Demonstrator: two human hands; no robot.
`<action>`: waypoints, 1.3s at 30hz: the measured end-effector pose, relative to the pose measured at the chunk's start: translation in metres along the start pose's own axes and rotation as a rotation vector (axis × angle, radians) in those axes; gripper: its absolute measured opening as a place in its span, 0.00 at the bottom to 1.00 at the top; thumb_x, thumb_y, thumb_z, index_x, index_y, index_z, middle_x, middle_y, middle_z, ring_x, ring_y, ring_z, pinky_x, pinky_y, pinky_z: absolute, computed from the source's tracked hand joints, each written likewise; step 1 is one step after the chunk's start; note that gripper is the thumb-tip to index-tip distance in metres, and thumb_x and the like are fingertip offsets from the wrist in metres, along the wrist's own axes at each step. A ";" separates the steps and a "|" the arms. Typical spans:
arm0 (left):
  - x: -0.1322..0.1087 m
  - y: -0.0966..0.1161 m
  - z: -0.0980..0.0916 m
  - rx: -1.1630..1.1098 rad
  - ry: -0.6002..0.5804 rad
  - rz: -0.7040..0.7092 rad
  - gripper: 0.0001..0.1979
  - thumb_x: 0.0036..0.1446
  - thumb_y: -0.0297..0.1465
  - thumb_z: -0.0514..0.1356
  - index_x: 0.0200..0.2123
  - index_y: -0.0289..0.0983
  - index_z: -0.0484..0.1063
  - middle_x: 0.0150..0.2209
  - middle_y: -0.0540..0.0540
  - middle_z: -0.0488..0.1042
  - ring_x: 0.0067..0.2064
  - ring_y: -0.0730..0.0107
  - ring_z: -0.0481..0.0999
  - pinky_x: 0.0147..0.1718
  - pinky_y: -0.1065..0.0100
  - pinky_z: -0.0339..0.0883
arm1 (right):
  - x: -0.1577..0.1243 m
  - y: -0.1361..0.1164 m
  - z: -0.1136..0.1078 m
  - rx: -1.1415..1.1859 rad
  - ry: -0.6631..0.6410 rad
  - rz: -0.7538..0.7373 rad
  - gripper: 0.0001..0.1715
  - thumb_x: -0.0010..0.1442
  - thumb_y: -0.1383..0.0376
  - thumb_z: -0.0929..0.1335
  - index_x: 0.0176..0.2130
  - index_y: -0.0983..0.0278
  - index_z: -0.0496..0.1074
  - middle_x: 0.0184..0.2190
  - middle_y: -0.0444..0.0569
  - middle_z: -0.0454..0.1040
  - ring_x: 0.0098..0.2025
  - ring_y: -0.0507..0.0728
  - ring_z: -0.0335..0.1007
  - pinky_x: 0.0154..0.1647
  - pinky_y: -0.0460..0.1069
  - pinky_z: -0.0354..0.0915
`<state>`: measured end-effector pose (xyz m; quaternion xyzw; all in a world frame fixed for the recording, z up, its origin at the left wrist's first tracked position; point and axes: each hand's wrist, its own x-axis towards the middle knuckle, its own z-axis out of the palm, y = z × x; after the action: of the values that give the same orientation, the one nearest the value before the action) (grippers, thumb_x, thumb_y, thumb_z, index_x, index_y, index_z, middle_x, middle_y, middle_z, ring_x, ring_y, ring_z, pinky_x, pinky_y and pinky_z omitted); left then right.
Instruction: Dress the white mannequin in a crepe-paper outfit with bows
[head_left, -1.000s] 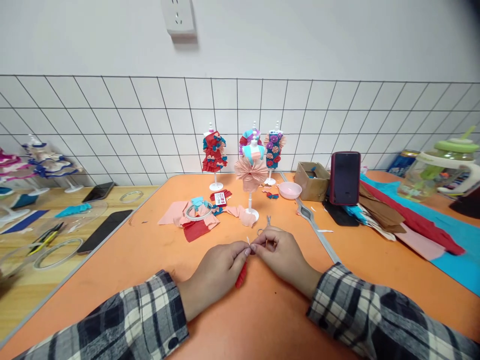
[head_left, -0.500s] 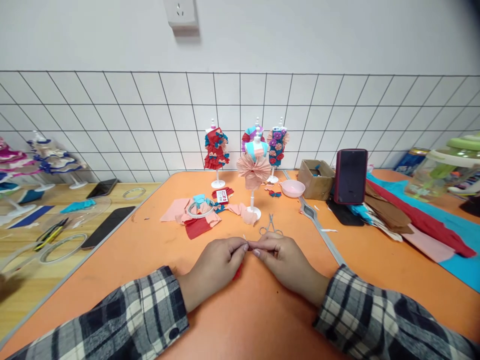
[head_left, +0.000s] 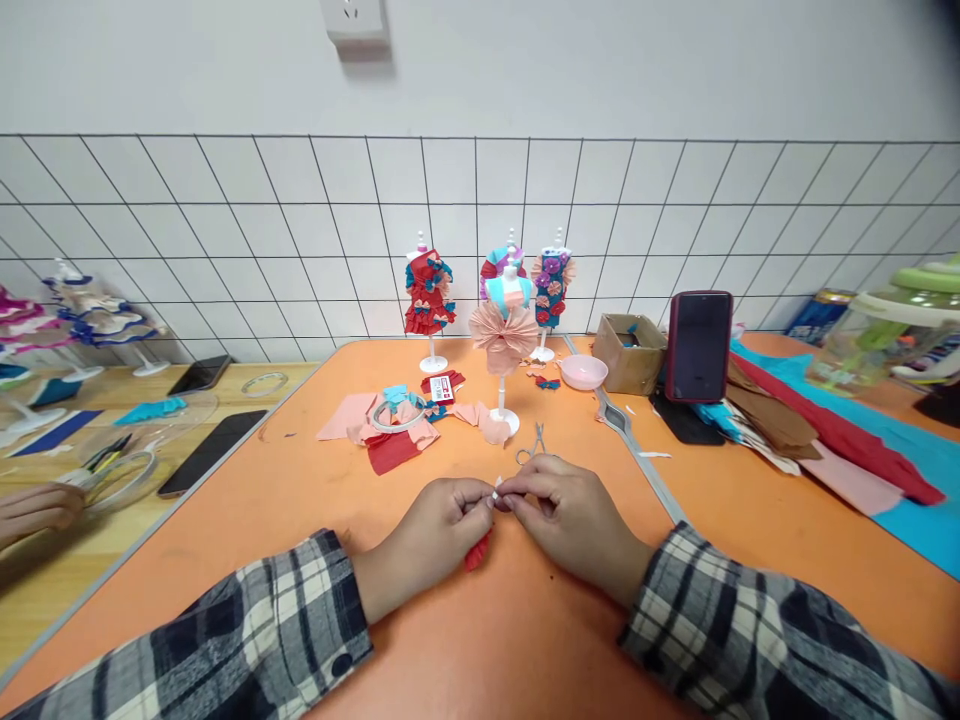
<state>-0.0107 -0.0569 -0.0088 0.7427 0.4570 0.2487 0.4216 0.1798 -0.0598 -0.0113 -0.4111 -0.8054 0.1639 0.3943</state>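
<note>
My left hand (head_left: pixel 439 530) is closed in a pinch, with a piece of red crepe paper (head_left: pixel 478 552) hanging under its fingers. My right hand (head_left: pixel 574 510) pinches at a small white strip (head_left: pixel 497 486) where the fingertips of both hands meet. Just beyond the hands lie small scissors (head_left: pixel 538 440), partly behind my right fingers. A mini dress form (head_left: pixel 503 345) with a pink pleated paper skirt and blue top stands farther back. To its left are a tape roll (head_left: pixel 397 412) and scraps of pink, blue and red paper (head_left: pixel 394 452).
Other dressed forms (head_left: pixel 430 300) stand at the back. On the right are a pink bowl (head_left: pixel 584 373), a cardboard box (head_left: pixel 630 355), an upright phone (head_left: pixel 699 348) and paper sheets (head_left: pixel 862 430). Another person's hand (head_left: pixel 37 513) is at the left by a tape ring (head_left: pixel 127 480).
The white strip and the red paper show more between my hands. My right fingers have bent inward. The other person's hand has come in at the left, at the yellow-handled tool. The view has shifted slightly.
</note>
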 end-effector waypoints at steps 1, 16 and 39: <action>0.000 0.001 0.000 -0.010 -0.002 0.002 0.10 0.51 0.24 0.49 0.22 0.38 0.65 0.15 0.57 0.66 0.19 0.77 0.64 0.21 0.77 0.57 | 0.000 0.000 0.000 -0.007 0.001 -0.005 0.09 0.60 0.67 0.68 0.38 0.59 0.79 0.34 0.46 0.78 0.35 0.52 0.73 0.37 0.47 0.65; 0.000 0.003 -0.001 0.239 0.080 0.086 0.13 0.52 0.23 0.50 0.17 0.36 0.63 0.15 0.56 0.61 0.19 0.77 0.59 0.21 0.75 0.50 | 0.001 -0.004 -0.003 -0.033 -0.042 0.010 0.08 0.59 0.68 0.68 0.36 0.59 0.79 0.32 0.45 0.77 0.33 0.52 0.71 0.34 0.47 0.63; -0.003 0.004 -0.003 0.285 0.037 0.204 0.18 0.66 0.33 0.47 0.33 0.36 0.74 0.23 0.52 0.71 0.25 0.73 0.68 0.28 0.73 0.60 | 0.002 0.000 -0.006 0.025 -0.006 -0.011 0.10 0.59 0.68 0.68 0.37 0.59 0.80 0.29 0.46 0.76 0.29 0.51 0.68 0.31 0.46 0.63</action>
<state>-0.0128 -0.0597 -0.0034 0.8328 0.4176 0.2363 0.2761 0.1832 -0.0585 -0.0066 -0.4012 -0.8068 0.1727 0.3979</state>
